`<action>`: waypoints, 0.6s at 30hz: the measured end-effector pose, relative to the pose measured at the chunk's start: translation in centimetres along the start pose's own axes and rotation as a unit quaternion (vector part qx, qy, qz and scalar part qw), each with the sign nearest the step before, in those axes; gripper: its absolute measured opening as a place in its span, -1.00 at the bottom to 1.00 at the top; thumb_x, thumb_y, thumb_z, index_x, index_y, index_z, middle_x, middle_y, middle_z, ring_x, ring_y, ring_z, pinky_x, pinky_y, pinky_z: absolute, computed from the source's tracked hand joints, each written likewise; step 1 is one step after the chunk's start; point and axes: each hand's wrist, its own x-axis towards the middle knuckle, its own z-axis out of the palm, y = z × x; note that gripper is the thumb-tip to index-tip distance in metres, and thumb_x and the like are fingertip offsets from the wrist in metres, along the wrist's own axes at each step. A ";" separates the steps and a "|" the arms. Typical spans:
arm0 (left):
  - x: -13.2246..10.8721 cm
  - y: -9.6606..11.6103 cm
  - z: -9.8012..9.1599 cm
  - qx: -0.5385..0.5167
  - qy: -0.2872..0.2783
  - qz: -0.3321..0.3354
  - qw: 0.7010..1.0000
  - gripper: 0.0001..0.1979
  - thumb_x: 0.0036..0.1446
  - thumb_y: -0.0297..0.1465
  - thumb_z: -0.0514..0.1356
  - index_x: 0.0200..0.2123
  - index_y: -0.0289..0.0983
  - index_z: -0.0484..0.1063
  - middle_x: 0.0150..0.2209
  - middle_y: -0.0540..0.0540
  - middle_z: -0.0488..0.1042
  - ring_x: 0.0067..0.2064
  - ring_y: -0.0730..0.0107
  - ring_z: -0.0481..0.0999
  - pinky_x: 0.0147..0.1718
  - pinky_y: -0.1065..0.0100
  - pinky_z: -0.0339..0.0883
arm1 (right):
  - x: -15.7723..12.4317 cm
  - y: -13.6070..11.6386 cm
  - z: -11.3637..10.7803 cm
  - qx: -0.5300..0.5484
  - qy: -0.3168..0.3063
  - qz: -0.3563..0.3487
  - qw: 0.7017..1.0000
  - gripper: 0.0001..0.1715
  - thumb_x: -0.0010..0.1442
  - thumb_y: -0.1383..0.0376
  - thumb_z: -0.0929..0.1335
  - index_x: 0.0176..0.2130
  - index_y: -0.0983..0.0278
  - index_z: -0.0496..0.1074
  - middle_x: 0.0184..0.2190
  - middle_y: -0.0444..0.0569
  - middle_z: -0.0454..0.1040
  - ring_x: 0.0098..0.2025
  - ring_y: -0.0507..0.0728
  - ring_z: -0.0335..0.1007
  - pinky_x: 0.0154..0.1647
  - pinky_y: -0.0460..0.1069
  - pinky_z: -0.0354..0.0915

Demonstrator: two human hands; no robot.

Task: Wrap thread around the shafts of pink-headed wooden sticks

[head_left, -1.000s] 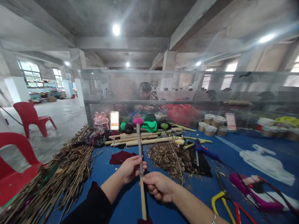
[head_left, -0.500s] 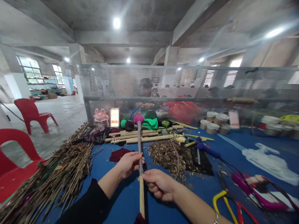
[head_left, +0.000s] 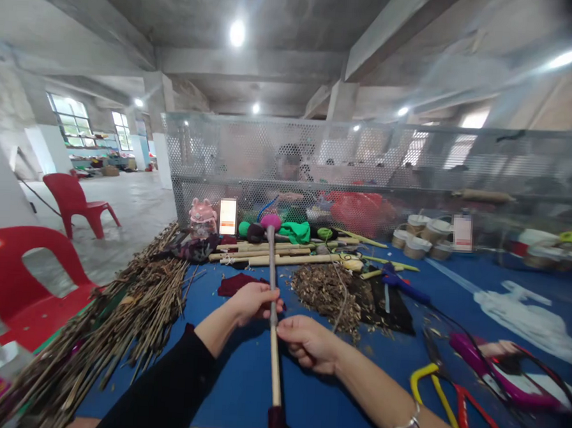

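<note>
Head view — slender wooden stick (head_left: pixel 275 357)

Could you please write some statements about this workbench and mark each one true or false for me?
1. The left hand is gripping the stick. True.
2. The bundle of dry stems lies to the right of the stick. False: it lies to the left.
3. A bracelet is on the right wrist. True.
4. The right hand is spread flat on the table. False: its fingers are curled, with the fingertips at the stick's edge.
5. A heap of brown chips lies to the right of the stick. True.
6. The nearest chair is green. False: it is red.
</note>
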 end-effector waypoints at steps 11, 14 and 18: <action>0.4 -0.2 -0.1 -0.143 -0.011 0.003 0.990 -0.85 -0.01 -0.53 0.17 -0.31 -0.34 0.28 -0.34 -0.10 0.40 -0.38 0.45 0.49 -0.46 0.46 0.38 | 0.0 -0.1 -0.7 0.083 -0.051 0.022 0.995 -0.74 0.04 0.24 0.34 -0.49 0.28 0.15 -0.78 -0.37 -0.09 -0.75 -0.15 -0.41 -0.80 -0.23 -0.39; 0.6 0.0 0.1 -0.123 0.017 0.008 0.992 -0.86 0.03 -0.53 0.13 -0.29 -0.34 0.26 -0.34 -0.10 0.40 -0.38 0.47 0.48 -0.42 0.43 0.39 | 0.3 0.1 -0.5 0.081 -0.039 0.015 0.996 -0.82 0.09 0.23 0.30 -0.40 0.33 0.27 -0.78 -0.37 -0.12 -0.75 -0.14 -0.41 -0.81 -0.22 -0.39; -0.7 -0.2 0.7 -0.081 0.076 0.009 0.994 -0.84 0.06 -0.40 0.13 -0.27 -0.31 0.24 -0.47 0.00 0.35 -0.53 0.57 0.40 -0.56 0.53 0.30 | 0.7 0.3 -0.5 0.067 0.014 -0.003 0.998 -0.81 0.08 0.23 0.30 -0.36 0.34 0.31 -0.79 -0.37 -0.11 -0.76 -0.14 -0.39 -0.82 -0.22 -0.37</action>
